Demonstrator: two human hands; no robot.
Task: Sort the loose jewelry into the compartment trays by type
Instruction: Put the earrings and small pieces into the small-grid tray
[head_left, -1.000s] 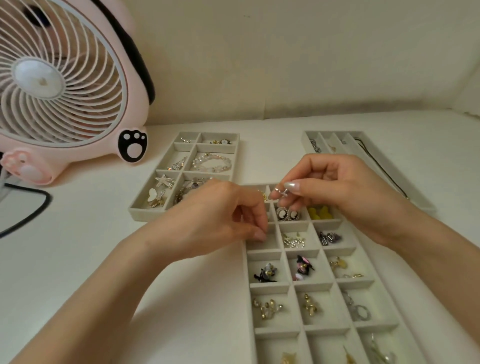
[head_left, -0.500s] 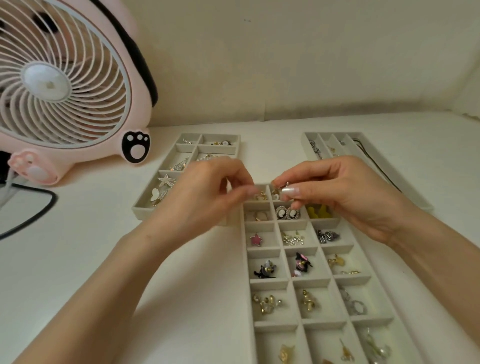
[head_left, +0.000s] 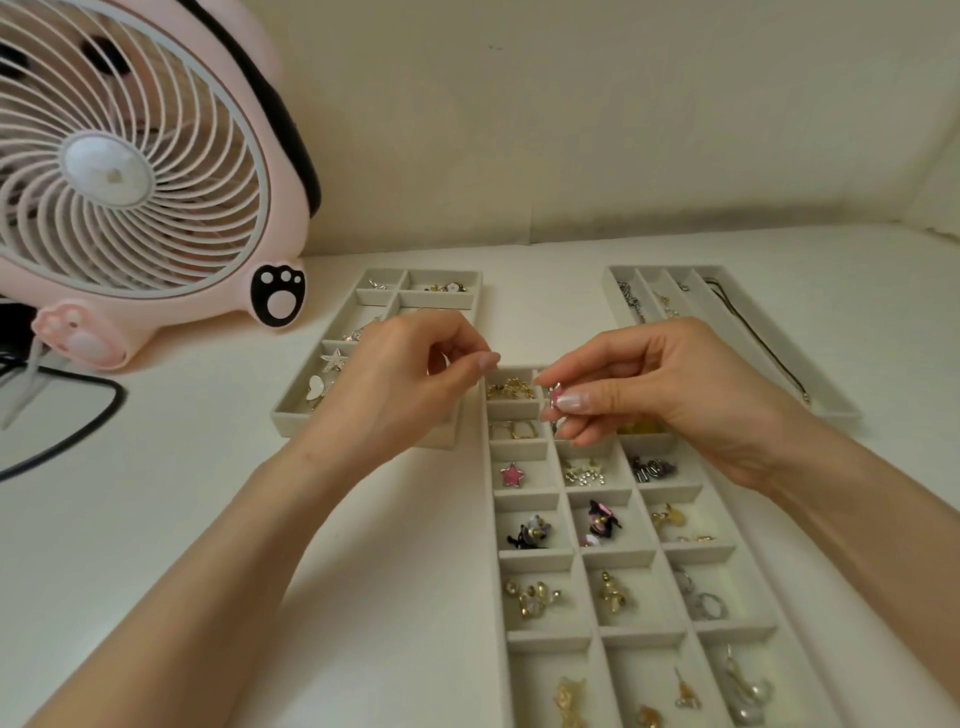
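Pinched a small pink-and-silver piece (head_left: 556, 396) in the right hand (head_left: 660, 400), the grip of thumb and forefinger clamped on it, in the air over the far end of the middle tray (head_left: 535, 560) and clear of the felt. Held the left hand (head_left: 400, 389) just beside it on the left, thumb and forefinger tips pressed together; could not tell of anything tiny between them.

Judged the piece a likely match for the pink star (head_left: 511, 474), alone in the third cell down the left column: nearer the body than the grip, a little to its left, below both hands. Judged the right hand the one for the drop, being already loaded, though with the left about as near. Too small to give the piece a long axis.

Counted three trays on the table (head_left: 171, 493): the middle one with three columns of small cells, a left tray (head_left: 291, 415) of larger cells, a right tray (head_left: 836, 413) of long channels. Counted two hands, one held piece, one star in that cell, and one pink fan (head_left: 130, 171) at far left.
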